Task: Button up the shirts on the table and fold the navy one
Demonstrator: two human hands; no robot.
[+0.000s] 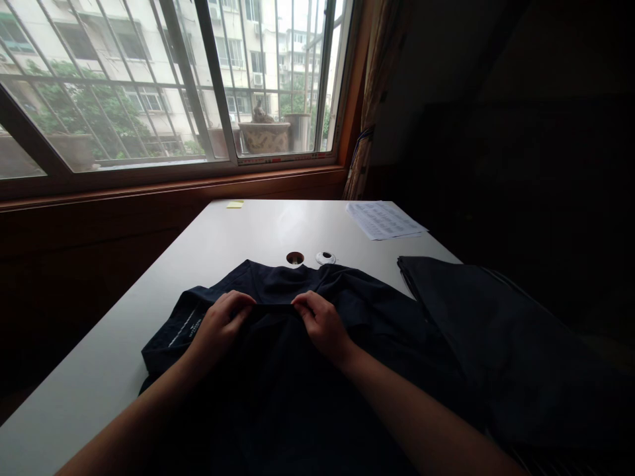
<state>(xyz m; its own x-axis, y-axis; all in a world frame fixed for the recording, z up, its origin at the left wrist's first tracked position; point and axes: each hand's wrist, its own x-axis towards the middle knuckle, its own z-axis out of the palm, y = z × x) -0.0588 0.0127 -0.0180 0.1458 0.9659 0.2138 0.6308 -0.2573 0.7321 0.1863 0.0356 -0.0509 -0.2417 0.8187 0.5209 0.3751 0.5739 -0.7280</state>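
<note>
A dark navy garment [278, 383] lies spread over the near part of the white table. Small white lettering and a pale stripe show on its left part. My left hand [221, 322] pinches a fold of the fabric between thumb and fingers. A short way to the right, my right hand [322, 324] grips the same fold in a similar pinch. Between the two hands the held edge runs straight and level. Much of the garment's near side is lost in shadow, so its exact kind is unclear.
On the white table [163, 284], a second dark cloth item [486, 317] lies at the right. Printed sheets [384, 220] and a yellow sticky note [235, 204] are near the far edge. Beyond the garment are a round cable hole [295, 258] and its cover [326, 258].
</note>
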